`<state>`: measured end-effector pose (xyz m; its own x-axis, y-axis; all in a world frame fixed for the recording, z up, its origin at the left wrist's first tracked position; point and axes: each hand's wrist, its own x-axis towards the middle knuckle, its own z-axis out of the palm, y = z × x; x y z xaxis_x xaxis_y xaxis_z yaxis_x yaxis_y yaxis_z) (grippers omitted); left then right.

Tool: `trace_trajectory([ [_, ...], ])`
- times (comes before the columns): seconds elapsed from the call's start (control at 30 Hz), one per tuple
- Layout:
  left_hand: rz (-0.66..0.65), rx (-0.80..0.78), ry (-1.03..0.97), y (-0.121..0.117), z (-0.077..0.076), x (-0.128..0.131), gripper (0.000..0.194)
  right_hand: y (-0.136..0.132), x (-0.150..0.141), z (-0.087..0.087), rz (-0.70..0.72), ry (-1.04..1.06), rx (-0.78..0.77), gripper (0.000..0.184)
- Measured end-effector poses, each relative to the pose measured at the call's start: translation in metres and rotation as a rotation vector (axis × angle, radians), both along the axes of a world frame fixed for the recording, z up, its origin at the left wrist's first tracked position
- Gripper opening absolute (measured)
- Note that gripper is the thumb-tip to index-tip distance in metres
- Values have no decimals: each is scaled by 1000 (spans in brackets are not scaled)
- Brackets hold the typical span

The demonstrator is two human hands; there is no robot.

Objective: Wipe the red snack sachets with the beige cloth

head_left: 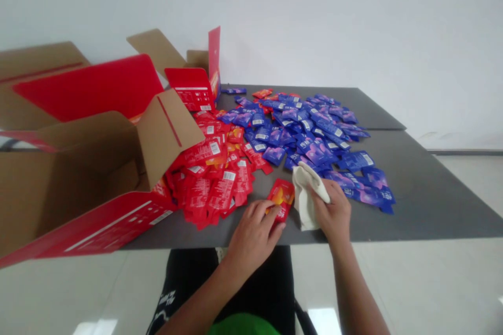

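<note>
A single red packet (283, 193) with an orange picture lies near the front edge of the grey table. Fingers of my left hand (256, 227) rest on its lower left part; whether they pinch it is hard to make out. Just to the right, my right hand (333, 208) is closed on a folded cream cloth (305, 204), held upright by its right side above the table. Behind the cloth spreads a heap of blue packets (314, 146). To the left of my left hand is a pile of red packets (220, 188).
A large open red cardboard box (106, 225) stands at the left with its flaps out. Behind it is a smaller open red box (190, 89). The grey table (428, 204) extends to the right, and a white wall (314, 21) rises behind it.
</note>
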<state>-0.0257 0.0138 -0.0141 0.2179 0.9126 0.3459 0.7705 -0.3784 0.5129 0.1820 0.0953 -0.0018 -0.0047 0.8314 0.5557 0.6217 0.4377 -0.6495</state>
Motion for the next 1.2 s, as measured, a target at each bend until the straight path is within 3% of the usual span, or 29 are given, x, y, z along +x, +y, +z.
trace_trajectory([
  [0.47, -28, -78, -10, 3, 0, 0, 34, 1, -2, -2, -119, -14, -95, 19],
  [0.77, -77, 2, -43, 2, -8, -3, 34, 0, 0, -4, -148, 2, -64, 18],
  [0.93, -78, 65, 8, 1, -13, -3, 38, 0, 0, -6, -205, 101, -162, 30],
  [1.07, -55, 69, 36, 1, -14, 0, 45, 1, 1, -7, -186, 166, -201, 34],
  [1.2, -30, 21, 18, 2, -10, 2, 48, 2, 1, -5, -87, 74, -96, 24],
])
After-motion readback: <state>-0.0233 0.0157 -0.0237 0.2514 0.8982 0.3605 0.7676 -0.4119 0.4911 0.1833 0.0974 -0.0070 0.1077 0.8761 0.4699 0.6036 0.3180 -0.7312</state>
